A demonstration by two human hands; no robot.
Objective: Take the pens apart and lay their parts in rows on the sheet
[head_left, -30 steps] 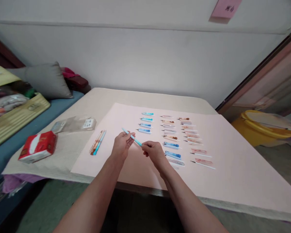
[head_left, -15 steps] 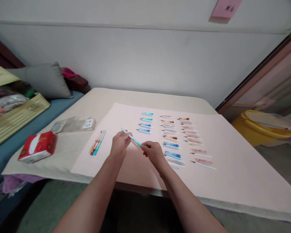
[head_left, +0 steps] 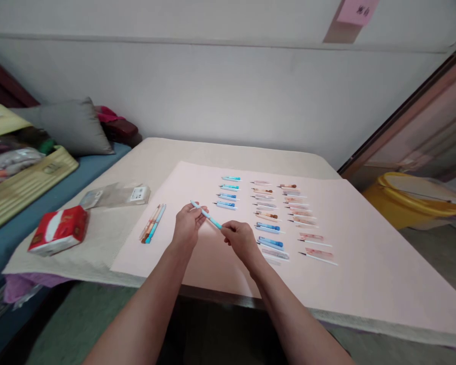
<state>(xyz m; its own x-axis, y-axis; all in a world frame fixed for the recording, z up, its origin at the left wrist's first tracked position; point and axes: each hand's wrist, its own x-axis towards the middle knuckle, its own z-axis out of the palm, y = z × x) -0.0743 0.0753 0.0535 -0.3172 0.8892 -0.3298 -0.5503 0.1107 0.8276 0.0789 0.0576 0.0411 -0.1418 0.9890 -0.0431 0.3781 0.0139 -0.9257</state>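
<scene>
A light-blue pen (head_left: pixel 212 220) with a turquoise end slants between my two hands above the pink sheet (head_left: pixel 213 268). My left hand (head_left: pixel 188 222) is closed on its pale upper part. At the turquoise end, the fingers of my right hand (head_left: pixel 238 236) pinch the pen. Left of my hands lie several assembled pens (head_left: pixel 152 224) side by side, brown and turquoise at their near ends. To the right, rows of pen parts are laid out: turquoise barrels (head_left: pixel 231 187), blue barrels (head_left: pixel 271 243), brown ones (head_left: pixel 266 215) and pinkish ones (head_left: pixel 319 253), with thin refills beside them.
A clear plastic bag (head_left: pixel 116 195) and a red tissue pack (head_left: pixel 60 230) lie on the table's left side. Beyond them are a blue bed with a grey pillow (head_left: pixel 76 126). A yellow bin (head_left: pixel 395 203) stands right of the table. The white wall (head_left: pixel 228 96) rises behind.
Both hands and the pen stay almost still. The pink note on the wall has swung, and its shadow is longer.
</scene>
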